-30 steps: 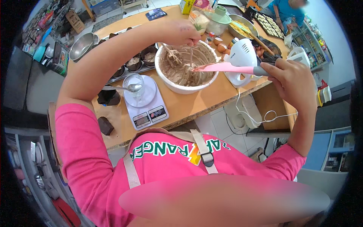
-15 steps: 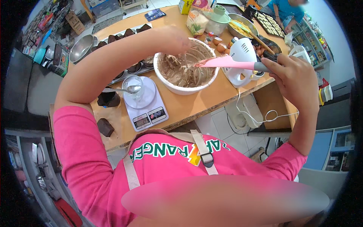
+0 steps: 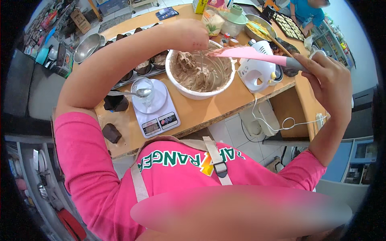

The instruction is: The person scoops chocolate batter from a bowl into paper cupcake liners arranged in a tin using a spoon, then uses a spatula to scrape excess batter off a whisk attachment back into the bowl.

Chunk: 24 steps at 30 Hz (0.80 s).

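My right hand point(image 3: 327, 76) grips the grey handle of a pink spatula point(image 3: 251, 54). Its batter-smeared blade reaches leftward over a white bowl point(image 3: 187, 94) of brown batter point(image 3: 192, 76), with the tip close under my left hand point(image 3: 189, 35). That hand is bent at the wrist above the bowl's far left rim, and its fingers are mostly hidden. A thin metal rod point(image 3: 202, 60), seemingly in its grip, hangs down to the batter; I cannot make out what tool it belongs to. To the right of the bowl stands a white hand mixer point(image 3: 257, 71).
A kitchen scale point(image 3: 157, 110) carries a glass with a spoon point(image 3: 142, 93). Dark paper cups point(image 3: 142, 69), some filled, stand in a tray behind it. A metal bowl point(image 3: 89, 50) is at far left. The mixer's cord point(image 3: 257, 116) dangles off the table edge. A co-worker point(image 3: 307, 16) is at far right.
My right hand and the spatula have moved right and slightly down, the blade lifting higher over the batter. My left hand has shifted a little up and right.
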{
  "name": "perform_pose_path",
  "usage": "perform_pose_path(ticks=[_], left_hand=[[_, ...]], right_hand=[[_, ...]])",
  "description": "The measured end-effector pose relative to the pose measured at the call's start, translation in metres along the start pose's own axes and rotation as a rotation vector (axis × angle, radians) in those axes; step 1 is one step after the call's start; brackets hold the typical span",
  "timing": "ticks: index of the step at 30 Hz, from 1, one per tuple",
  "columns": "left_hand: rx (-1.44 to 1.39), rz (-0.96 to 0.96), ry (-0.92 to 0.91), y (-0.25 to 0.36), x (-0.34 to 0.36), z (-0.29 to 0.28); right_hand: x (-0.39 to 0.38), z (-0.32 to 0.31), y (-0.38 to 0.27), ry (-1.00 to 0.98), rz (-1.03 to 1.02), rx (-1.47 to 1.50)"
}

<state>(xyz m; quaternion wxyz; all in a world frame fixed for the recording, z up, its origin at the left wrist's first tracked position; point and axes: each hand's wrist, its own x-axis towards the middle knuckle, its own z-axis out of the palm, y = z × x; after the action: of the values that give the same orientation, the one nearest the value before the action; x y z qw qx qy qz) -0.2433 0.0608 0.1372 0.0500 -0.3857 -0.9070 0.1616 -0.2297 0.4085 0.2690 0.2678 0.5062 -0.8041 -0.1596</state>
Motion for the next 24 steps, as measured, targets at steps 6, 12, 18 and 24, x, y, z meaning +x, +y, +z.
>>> perform_pose_path(ticks=[6, 12, 18, 24], left_hand=[[0.029, 0.119, 0.09, 0.004, 0.0, -0.009], [0.053, 0.159, 0.108, 0.005, 0.002, -0.01], [0.079, 0.184, 0.158, 0.002, -0.004, -0.005], [0.092, 0.141, 0.146, 0.002, -0.001, -0.004]], right_hand=[[0.003, -0.001, 0.002, -0.026, -0.024, 0.005], [0.014, 0.002, -0.007, -0.016, -0.045, -0.018], [0.019, 0.023, -0.014, -0.045, -0.125, 0.029], [0.007, -0.004, -0.011, -0.032, -0.039, -0.018]])
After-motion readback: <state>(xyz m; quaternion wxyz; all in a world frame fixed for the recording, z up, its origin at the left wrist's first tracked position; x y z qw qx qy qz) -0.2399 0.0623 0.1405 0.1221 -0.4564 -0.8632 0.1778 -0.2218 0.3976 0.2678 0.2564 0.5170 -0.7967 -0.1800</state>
